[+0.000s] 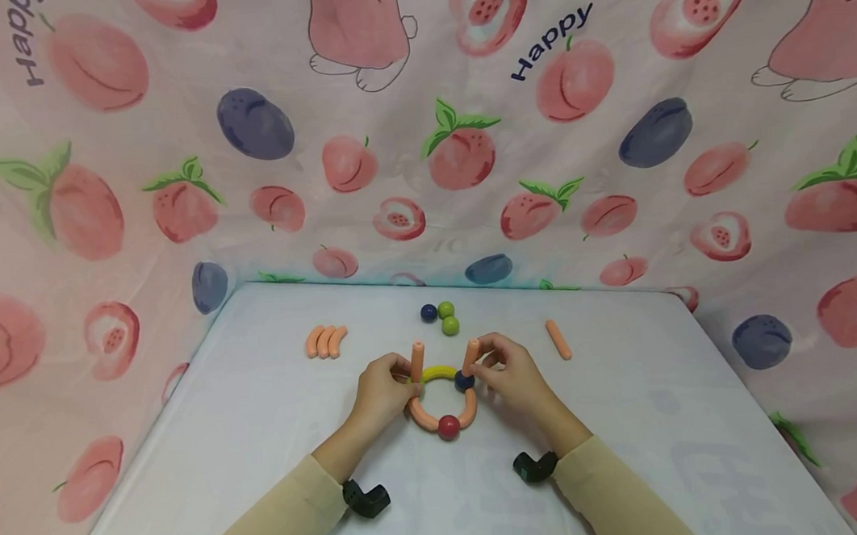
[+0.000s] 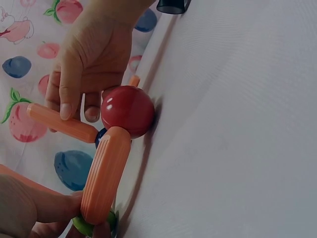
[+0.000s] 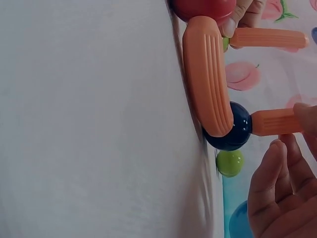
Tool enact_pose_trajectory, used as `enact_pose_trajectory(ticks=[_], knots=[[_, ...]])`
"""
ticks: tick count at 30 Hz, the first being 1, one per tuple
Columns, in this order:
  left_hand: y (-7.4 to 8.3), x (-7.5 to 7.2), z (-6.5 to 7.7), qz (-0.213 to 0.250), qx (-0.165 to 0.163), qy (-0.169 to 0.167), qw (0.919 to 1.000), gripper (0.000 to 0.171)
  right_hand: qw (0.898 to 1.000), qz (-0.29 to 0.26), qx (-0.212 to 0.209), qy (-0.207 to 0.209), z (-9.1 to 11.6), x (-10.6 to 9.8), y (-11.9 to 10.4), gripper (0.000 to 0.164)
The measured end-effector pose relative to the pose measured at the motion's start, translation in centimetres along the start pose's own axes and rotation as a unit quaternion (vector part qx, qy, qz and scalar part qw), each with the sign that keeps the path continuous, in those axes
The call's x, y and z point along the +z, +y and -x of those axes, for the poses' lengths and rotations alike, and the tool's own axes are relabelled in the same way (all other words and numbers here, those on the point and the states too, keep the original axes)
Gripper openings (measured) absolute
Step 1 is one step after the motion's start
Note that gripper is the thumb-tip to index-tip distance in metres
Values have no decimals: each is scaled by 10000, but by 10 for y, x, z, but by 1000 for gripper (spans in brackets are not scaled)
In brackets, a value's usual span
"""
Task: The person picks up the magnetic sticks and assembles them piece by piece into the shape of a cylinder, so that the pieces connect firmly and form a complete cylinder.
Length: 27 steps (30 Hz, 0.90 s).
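Observation:
A ring of curved rods and balls lies on the table, with a red ball (image 1: 448,427) nearest me and a yellow curved rod (image 1: 440,373) at the far side. Orange curved rods (image 2: 105,176) join the red ball to a green ball (image 2: 84,226) at left and a dark blue ball (image 3: 237,126) at right. A straight orange rod stands upright on each side ball. My left hand (image 1: 386,389) pinches the green ball below the left upright rod (image 1: 417,361). With thumb and fingers, my right hand (image 1: 514,370) holds the right upright rod (image 3: 275,122).
Beyond the ring sit two green balls (image 1: 450,325) and a dark blue ball (image 1: 428,313). Several curved orange rods (image 1: 322,342) lie side by side at the back left. One straight orange rod (image 1: 558,340) lies at the back right. A fruit-print cloth (image 1: 409,180) hangs behind the white table (image 1: 227,440).

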<state>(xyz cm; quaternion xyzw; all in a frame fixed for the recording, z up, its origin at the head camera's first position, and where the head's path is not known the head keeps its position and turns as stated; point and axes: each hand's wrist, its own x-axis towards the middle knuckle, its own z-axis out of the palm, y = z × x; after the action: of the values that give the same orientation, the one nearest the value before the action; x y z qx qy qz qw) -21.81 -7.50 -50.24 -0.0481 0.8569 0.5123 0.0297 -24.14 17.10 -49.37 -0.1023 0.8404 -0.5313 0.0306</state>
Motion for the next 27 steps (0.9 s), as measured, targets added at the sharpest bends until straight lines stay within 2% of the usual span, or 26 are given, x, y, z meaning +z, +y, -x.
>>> enact_pose_trajectory(ticks=[6, 13, 21, 24, 27], knots=[[-2, -1, 2, 18, 0, 21, 10000, 26, 9991, 195, 362, 118, -3, -10, 4, 36], [-5, -3, 3, 115, -4, -101, 9999, 28, 9955, 608, 417, 592, -14, -46, 26, 38], [-8, -9, 5, 193, 147, -416, 9988, 29, 9835, 1126, 780, 1180, -23, -94, 44, 36], [-7, -12, 8, 236, 156, -491, 9984, 30, 9777, 1297, 1018, 1299, -27, -106, 51, 38], [-8, -14, 11, 263, 157, -545, 9980, 32, 9731, 1403, 1284, 1297, -30, -114, 58, 47]])
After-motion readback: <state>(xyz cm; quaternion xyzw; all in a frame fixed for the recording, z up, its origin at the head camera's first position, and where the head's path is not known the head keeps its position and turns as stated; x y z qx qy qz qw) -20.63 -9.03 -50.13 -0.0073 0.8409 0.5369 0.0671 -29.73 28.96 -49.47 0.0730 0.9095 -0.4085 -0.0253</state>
